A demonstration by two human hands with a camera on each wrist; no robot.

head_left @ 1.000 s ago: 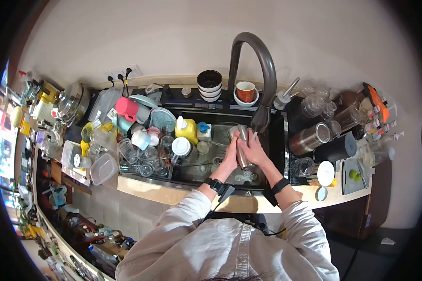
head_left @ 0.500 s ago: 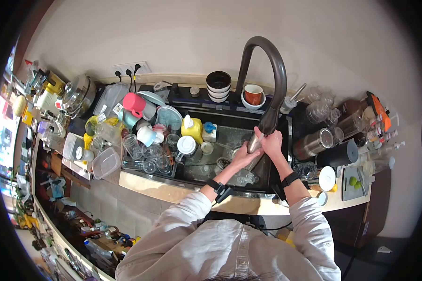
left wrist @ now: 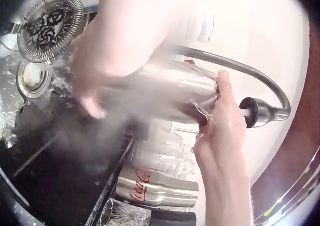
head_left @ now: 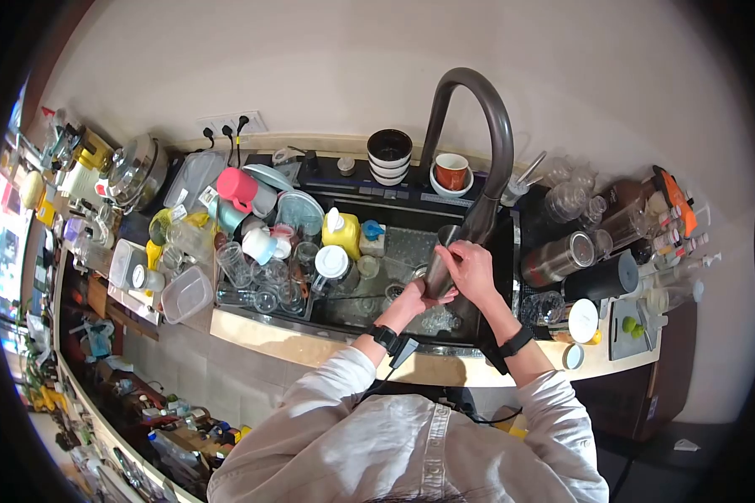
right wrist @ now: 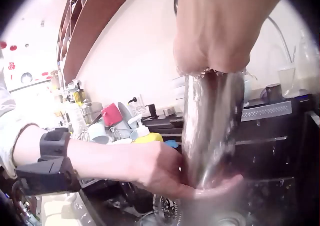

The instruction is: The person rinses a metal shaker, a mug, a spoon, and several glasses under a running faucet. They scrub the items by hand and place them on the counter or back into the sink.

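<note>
A metal shaker tin (head_left: 439, 272) is tilted over the sink (head_left: 335, 310), its mouth near the faucet (head_left: 481, 220). My left hand (head_left: 411, 303) grips its lower end; in the right wrist view the fingers (right wrist: 220, 186) curl round the base. At the mouth is my right hand (head_left: 471, 272), holding the rim. The left wrist view shows that hand wet, its thumb at the rim of the tin (left wrist: 185, 86), and the other fingers partly hidden. Mist or spray blurs the area beneath the tin. A cocktail strainer (left wrist: 50, 28) with a coiled spring edge lies in the sink.
Left in the sink stand a yellow pump bottle (head_left: 344, 235), a white-lidded jug (head_left: 331, 261) and piled glasses (head_left: 268, 277). Stacked bowls (head_left: 389, 159) and an orange cup (head_left: 451, 172) line the back ledge. Steel tumblers (head_left: 562, 258) and a cutting board (head_left: 627, 331) are at right.
The tin went up to the faucet head, then came down and left, its mouth now tilted upward. My right hand shifted from its side to the rim; my left hand stayed on the lower part.
</note>
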